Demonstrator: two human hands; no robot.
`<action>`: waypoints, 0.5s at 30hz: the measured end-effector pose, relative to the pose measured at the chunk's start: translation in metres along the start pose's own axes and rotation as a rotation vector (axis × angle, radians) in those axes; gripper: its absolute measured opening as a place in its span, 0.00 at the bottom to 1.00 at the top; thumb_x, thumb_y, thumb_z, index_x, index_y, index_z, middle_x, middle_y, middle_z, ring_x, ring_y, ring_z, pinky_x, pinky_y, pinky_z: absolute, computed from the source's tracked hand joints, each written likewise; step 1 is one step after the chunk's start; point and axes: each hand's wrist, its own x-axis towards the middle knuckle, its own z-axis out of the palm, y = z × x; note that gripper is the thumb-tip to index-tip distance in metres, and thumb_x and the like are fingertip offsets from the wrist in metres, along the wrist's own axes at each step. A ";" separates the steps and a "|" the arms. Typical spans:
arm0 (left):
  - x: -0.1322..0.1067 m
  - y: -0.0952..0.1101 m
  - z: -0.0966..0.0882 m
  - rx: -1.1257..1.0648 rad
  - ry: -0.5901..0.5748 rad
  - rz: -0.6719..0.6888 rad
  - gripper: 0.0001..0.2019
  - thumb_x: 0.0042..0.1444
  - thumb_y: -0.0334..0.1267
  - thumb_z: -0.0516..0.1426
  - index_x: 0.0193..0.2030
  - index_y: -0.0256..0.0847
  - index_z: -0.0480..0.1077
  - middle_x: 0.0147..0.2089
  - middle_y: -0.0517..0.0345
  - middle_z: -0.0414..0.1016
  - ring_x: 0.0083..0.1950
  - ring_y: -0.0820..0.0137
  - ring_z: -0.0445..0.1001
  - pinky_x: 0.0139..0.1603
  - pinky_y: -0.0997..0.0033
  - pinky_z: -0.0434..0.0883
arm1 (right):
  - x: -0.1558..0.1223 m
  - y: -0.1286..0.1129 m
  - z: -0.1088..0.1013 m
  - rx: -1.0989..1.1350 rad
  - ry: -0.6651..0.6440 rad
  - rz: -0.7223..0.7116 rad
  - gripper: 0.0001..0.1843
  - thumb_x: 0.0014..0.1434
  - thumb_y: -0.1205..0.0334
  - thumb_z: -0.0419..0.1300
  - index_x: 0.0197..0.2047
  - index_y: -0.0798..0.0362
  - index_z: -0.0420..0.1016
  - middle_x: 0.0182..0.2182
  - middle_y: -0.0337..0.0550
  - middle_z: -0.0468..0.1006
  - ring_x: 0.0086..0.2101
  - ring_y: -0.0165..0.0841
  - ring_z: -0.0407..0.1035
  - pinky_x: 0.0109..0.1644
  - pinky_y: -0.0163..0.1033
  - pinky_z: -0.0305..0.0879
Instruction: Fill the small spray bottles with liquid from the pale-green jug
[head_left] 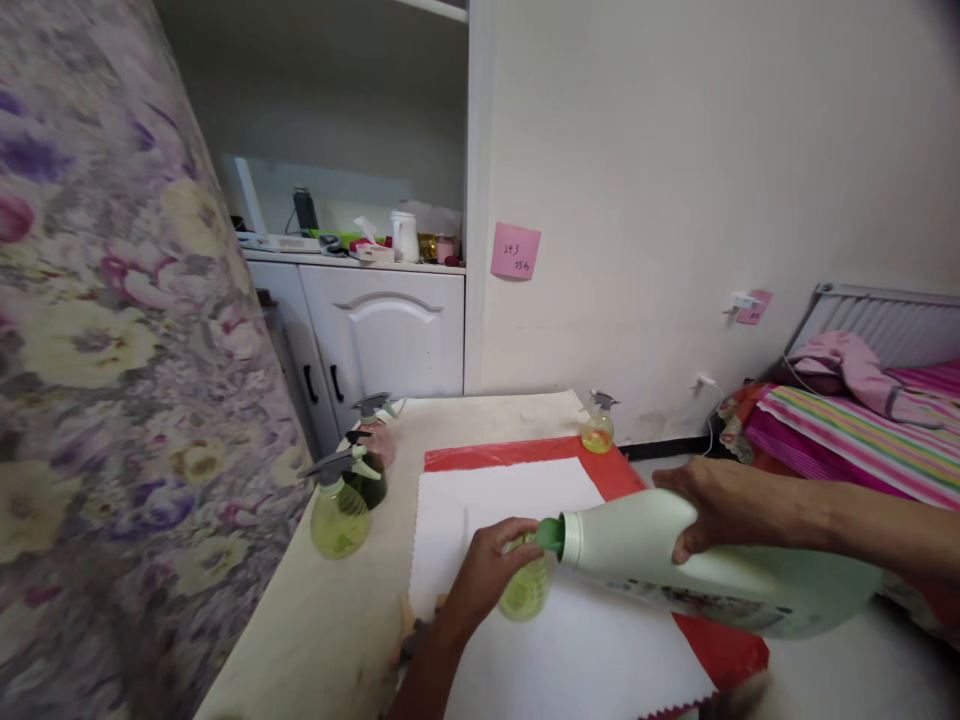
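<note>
Left hand (487, 570): fingers are curling tight around the small bottle (526, 590) and holding it upright on the white sheet (525, 660), near the front of the table (330, 620).
Right hand (712, 510): it's gripping the big jug (675, 565) from above, fingers closed over the body, and the jug is lying almost level.
Spout (550, 535): the green neck is sitting right at the small bottle's mouth, touching or nearly, can't tell which.
Looks like: a refill pour, I'm guessing.
Doing it well: I'd be tilting slowly, lining the spout up dead over the opening and pinning the little bottle down so it isn't tipping.
Spill zone: the red cloth (720, 650) under the sheet is covering the table there.
Nearby: spray bottles (339, 510) are standing off to the left, well clear.
</note>
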 end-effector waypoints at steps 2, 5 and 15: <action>0.000 0.000 0.000 -0.007 0.003 -0.003 0.11 0.52 0.34 0.61 0.43 0.41 0.78 0.45 0.52 0.81 0.49 0.59 0.75 0.53 0.64 0.67 | 0.001 0.000 0.000 0.001 0.000 0.011 0.20 0.43 0.47 0.69 0.33 0.51 0.70 0.30 0.44 0.79 0.32 0.42 0.74 0.30 0.37 0.62; -0.001 0.000 0.000 -0.011 0.006 -0.012 0.12 0.51 0.34 0.61 0.43 0.40 0.78 0.45 0.52 0.81 0.49 0.59 0.75 0.53 0.63 0.67 | 0.002 0.001 0.001 0.014 0.009 -0.010 0.19 0.44 0.49 0.68 0.33 0.51 0.69 0.31 0.44 0.79 0.32 0.42 0.74 0.30 0.37 0.62; -0.001 0.000 0.000 -0.002 0.001 -0.009 0.12 0.52 0.33 0.61 0.43 0.41 0.78 0.44 0.53 0.81 0.48 0.60 0.75 0.52 0.65 0.67 | 0.001 0.001 -0.001 0.010 -0.005 -0.023 0.19 0.44 0.48 0.68 0.34 0.51 0.69 0.31 0.45 0.79 0.32 0.41 0.74 0.30 0.37 0.61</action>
